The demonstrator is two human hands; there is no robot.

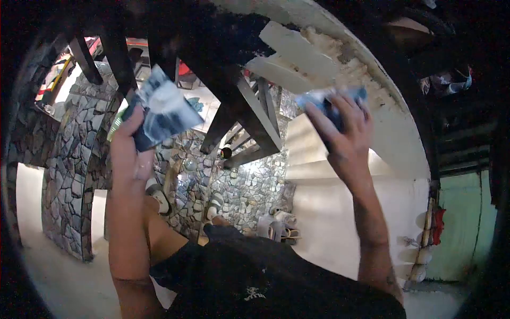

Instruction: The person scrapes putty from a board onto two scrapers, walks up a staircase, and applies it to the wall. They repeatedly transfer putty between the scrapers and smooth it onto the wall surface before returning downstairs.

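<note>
My left hand [133,137] is closed on the lower left edge of a flat, roughly square packet-like thing [172,109], dark blue-black with a blurred whitish patch. It is held up, tilted, in front of dark wooden bars [119,61]. My right hand [348,119] is raised on the other side, its fingers bent over a blue and dark flat thing [313,99] smeared by motion. That thing overlaps the pale wall with its rough, peeling patch [345,58] in this view. Both arms are stretched out and well apart.
Dark slanting beams [255,114] cross the middle. Below lies a stone-patterned floor [249,183], with footwear [289,232] by the pale wall. My feet wear slippers [158,195]. A light green door [459,228] stands at the right, beside a red item [439,226].
</note>
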